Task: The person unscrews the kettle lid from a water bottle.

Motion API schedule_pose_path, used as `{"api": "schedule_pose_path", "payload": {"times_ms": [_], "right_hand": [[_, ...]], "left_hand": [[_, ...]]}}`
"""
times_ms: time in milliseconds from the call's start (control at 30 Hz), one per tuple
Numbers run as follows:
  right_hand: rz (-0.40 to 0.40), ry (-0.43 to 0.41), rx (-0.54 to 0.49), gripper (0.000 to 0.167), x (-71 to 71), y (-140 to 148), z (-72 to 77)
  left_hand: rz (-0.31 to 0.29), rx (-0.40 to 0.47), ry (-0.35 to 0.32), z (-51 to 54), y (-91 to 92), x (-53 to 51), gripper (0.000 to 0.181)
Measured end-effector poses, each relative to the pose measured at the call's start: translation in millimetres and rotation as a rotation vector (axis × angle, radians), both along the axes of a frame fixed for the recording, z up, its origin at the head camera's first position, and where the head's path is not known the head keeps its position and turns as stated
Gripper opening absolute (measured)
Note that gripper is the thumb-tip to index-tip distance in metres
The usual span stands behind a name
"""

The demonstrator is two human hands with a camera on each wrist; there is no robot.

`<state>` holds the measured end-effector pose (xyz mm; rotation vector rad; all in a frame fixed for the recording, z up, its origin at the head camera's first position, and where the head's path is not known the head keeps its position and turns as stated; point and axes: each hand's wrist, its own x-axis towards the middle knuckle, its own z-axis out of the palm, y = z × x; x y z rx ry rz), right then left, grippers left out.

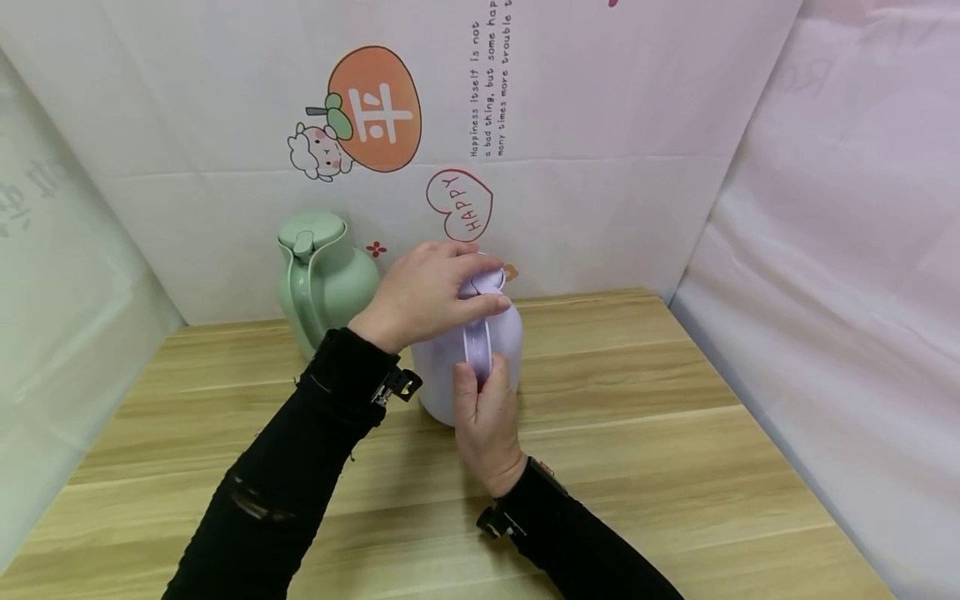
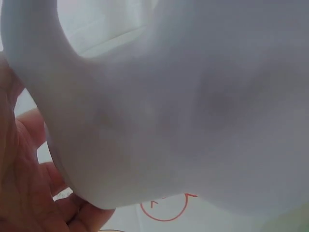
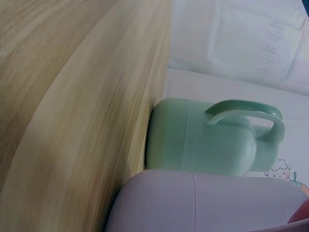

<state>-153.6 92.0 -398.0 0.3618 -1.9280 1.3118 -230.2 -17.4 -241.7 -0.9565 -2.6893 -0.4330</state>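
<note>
A lilac thermos jug stands upright on the wooden table, its handle toward me. My left hand reaches over its top, fingers and thumb around the lid. In the left wrist view the palm and fingers lie along the jug's upper end. Lower down, my right hand grips the bottom part of the handle between thumb and fingers. Only a fingertip of it shows at the right wrist view's edge, beside the lilac body.
A green thermos jug stands just left of the lilac one, close to the back cloth. The wooden table is bordered by white printed cloth at the back and both sides.
</note>
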Motion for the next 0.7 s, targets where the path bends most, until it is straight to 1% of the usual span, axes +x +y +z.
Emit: {"api": "schedule_pose_path", "payload": {"times_ms": [167, 300, 467, 600, 700], "right_hand": [[-0.017, 0.014, 0.007, 0.037, -1.2, 0.4, -1.8], [-0.022, 0.012, 0.013, 0.039, -0.5, 0.7, -1.3], [-0.021, 0.015, 0.014, 0.037, -0.1, 0.8, -0.5], [-0.033, 0.025, 0.019, 0.036, -0.6, 1.1, -0.9], [-0.034, 0.036, 0.024, 0.036, -0.9, 1.1, -1.2]], "left_hand": [[0.074, -0.003, 0.028, -2.0, 6.7, 3.8, 0.057], [0.127, 0.001, 0.029, -2.2, 10.5, 6.9, 0.057], [0.175, -0.008, 0.031, -0.6, 14.9, 9.7, 0.056], [0.219, -0.027, 0.04, 1.6, 19.3, 11.9, 0.056], [0.276, -0.073, 0.061, 2.9, 24.0, 13.8, 0.057]]}}
